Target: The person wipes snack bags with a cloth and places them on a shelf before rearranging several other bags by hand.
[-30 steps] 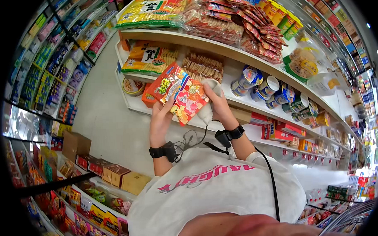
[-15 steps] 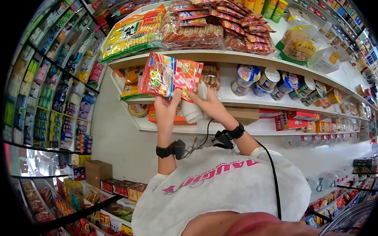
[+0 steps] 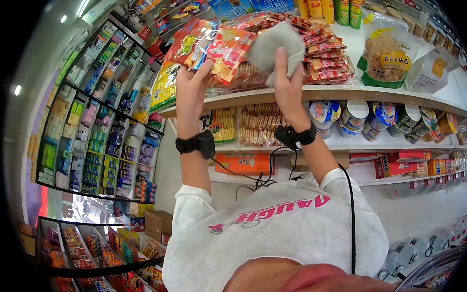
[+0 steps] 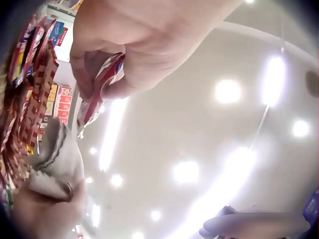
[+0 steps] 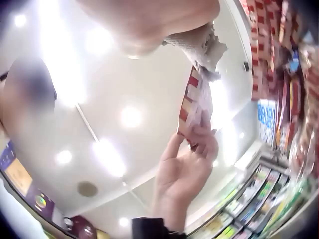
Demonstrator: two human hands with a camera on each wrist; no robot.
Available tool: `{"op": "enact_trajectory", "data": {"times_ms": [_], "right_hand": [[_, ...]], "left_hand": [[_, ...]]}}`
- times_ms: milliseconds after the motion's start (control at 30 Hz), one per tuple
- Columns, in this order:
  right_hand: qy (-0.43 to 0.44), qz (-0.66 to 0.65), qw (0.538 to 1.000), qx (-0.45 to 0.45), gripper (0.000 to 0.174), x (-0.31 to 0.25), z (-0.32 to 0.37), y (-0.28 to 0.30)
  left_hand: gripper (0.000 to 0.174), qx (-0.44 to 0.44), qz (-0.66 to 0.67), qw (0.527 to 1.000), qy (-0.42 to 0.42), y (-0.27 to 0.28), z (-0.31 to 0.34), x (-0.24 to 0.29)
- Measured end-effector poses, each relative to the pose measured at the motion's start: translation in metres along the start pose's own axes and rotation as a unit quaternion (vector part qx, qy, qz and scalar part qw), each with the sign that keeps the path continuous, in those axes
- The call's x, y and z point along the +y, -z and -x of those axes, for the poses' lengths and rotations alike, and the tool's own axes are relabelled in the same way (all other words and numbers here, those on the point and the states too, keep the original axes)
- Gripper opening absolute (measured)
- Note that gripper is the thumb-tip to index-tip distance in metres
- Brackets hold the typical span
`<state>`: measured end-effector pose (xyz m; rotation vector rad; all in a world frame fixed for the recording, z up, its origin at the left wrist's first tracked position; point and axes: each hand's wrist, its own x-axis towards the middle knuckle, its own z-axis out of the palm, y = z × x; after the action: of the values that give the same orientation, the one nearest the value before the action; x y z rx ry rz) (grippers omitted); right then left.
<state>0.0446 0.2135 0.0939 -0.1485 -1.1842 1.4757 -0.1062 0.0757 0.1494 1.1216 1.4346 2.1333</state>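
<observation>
Over the top shelf in the head view, my left hand (image 3: 191, 98) pinches the lower edge of a red snack packet (image 3: 229, 49) between thumb and fingers. To its right my right hand (image 3: 289, 92) grips a grey-white cloth (image 3: 276, 45), blurred in part. In the left wrist view the packet (image 4: 102, 87) is seen edge-on in my left hand (image 4: 144, 40), with the cloth (image 4: 57, 159) lower left. From the right wrist, the packet (image 5: 192, 102) hangs between the left hand (image 5: 182, 179) and the cloth (image 5: 199, 45). Stacked red packets (image 3: 325, 55) lie behind the cloth.
A bagged snack (image 3: 387, 58) and a white bag (image 3: 432, 69) stand right on the top shelf, with canisters (image 3: 327, 4) behind. Lidded cups (image 3: 355, 115) fill the shelf below. Loose black cables (image 3: 258, 182) hang between the wrists.
Both hands have risen from the lower shelf to above the top one. The packet has moved up, and the cloth has shifted from beneath it to its right. The head view has turned.
</observation>
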Motion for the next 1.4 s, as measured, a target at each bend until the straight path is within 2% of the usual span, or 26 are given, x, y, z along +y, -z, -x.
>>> {"op": "enact_trajectory", "data": {"times_ms": [67,100,167,200,300,467,500,567,600,633,700,733,833,867,900,967,1033,1067,1100,1167,1233,1300,1367,1400], "right_hand": [[0.114,0.048,0.992,0.004,0.033,0.014,-0.026,0.006],[0.179,0.087,0.980,0.004,0.035,0.018,-0.039,0.007],[0.336,0.227,0.914,-0.025,0.040,0.013,-0.062,0.001],[0.331,0.256,0.907,-0.043,0.050,0.021,-0.064,-0.004],[0.357,0.391,0.846,-0.072,0.052,0.039,-0.074,-0.014],[0.341,0.368,0.859,-0.100,0.044,0.060,-0.106,-0.017],[0.328,0.370,0.861,-0.118,0.043,0.071,-0.112,-0.017],[0.311,0.382,0.857,-0.151,0.041,0.084,-0.115,-0.014],[0.309,0.392,0.851,-0.166,0.040,0.086,-0.115,-0.012],[0.307,0.403,0.843,-0.181,0.039,0.087,-0.115,-0.010],[0.300,0.376,0.856,-0.189,0.042,0.082,-0.116,-0.007],[0.295,0.362,0.863,-0.193,0.044,0.076,-0.115,-0.007],[0.231,0.203,0.941,-0.138,0.045,0.061,-0.105,-0.003],[0.192,0.155,0.959,-0.136,0.046,0.060,-0.098,0.003],[0.226,0.123,0.959,-0.121,0.043,0.058,-0.096,0.006],[0.095,0.034,0.989,-0.110,0.036,0.064,-0.071,0.016],[0.029,0.029,0.995,-0.095,0.033,0.066,-0.047,0.020],[-0.044,0.029,0.994,-0.098,0.033,0.064,-0.034,0.020],[-0.119,0.031,0.987,-0.106,0.033,0.061,-0.020,0.021],[-0.210,0.034,0.967,-0.139,0.037,0.067,0.000,0.014],[-0.239,0.028,0.951,-0.192,0.041,0.077,0.024,0.004],[-0.296,-0.001,0.935,-0.193,0.048,0.069,0.053,-0.018],[-0.335,-0.015,0.915,-0.223,0.051,0.058,0.085,-0.034],[-0.362,-0.053,0.890,-0.272,0.054,0.051,0.097,-0.039]], "left_hand": [[0.045,-0.003,-0.063,0.998,0.020,-0.012,-0.025,0.001],[0.045,-0.032,-0.082,0.996,0.020,-0.019,-0.037,0.001],[0.046,-0.086,-0.120,0.989,0.019,-0.032,-0.061,-0.001],[0.042,-0.108,-0.118,0.987,0.033,-0.034,-0.077,-0.006],[0.036,-0.139,-0.024,0.990,0.008,-0.034,-0.128,-0.032],[0.028,-0.077,-0.040,0.996,-0.021,-0.025,-0.181,-0.054],[0.029,-0.077,-0.160,0.983,-0.036,-0.011,-0.197,-0.066],[0.031,-0.071,-0.390,0.916,-0.057,0.018,-0.218,-0.081],[0.038,-0.038,-0.403,0.913,-0.050,0.009,-0.207,-0.076],[0.040,0.015,-0.462,0.879,-0.118,0.013,-0.208,-0.086],[0.045,0.121,-0.568,0.776,-0.246,0.026,-0.212,-0.109],[0.053,0.099,-0.523,0.832,-0.160,0.014,-0.195,-0.090],[0.053,0.127,-0.444,0.861,-0.213,0.028,-0.177,-0.089],[0.046,0.135,-0.386,0.895,-0.178,0.002,-0.146,-0.063],[0.040,0.144,-0.325,0.924,-0.144,-0.031,-0.110,-0.028],[0.024,0.104,-0.303,0.939,-0.124,-0.041,-0.069,0.000],[0.011,0.099,-0.240,0.963,-0.070,-0.060,-0.024,0.031],[0.009,0.060,-0.236,0.963,-0.116,-0.064,-0.003,0.039],[0.007,0.024,-0.235,0.958,-0.162,-0.067,0.015,0.046],[0.007,-0.092,-0.287,0.922,-0.245,-0.068,0.039,0.065],[0.017,0.015,-0.372,0.883,-0.287,-0.092,0.066,0.077],[0.021,0.134,-0.428,0.836,-0.315,-0.112,0.091,0.080],[0.020,0.167,-0.463,0.813,-0.312,-0.117,0.121,0.090],[0.020,0.174,-0.481,0.805,-0.301,-0.121,0.137,0.094]]}}
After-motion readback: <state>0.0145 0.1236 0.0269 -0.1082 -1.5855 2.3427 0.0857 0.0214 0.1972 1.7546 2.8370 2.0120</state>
